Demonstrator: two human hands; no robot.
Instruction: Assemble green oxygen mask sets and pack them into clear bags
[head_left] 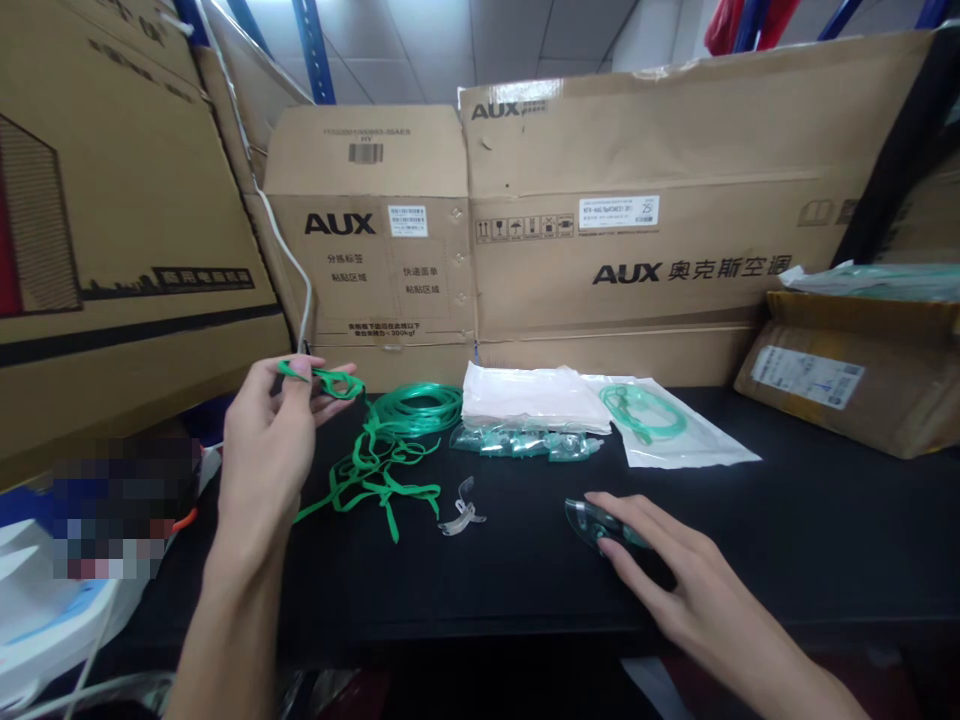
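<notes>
My left hand (277, 415) is raised above the left side of the black table, its fingers closed on a green elastic strap (337, 383). Below it lies a loose tangle of green straps (373, 488). Low over the table at right, my right hand (679, 555) grips a clear greenish plastic mask (589, 522) between thumb and fingers; the hand hides part of it. Between the hands rests a small clear plastic piece (463, 517). Behind the straps sits a coil of green tubing (420, 408). Several clear mask-like pieces (525, 443) lie in a row in the middle.
A stack of white pouches (532, 395) stands at the back, beside a flat pouch (697, 448) with green tubing. Large cardboard panels (540, 280) wall the table (810, 540). A brown box (847, 375) is at right, a white device (45, 610) at left.
</notes>
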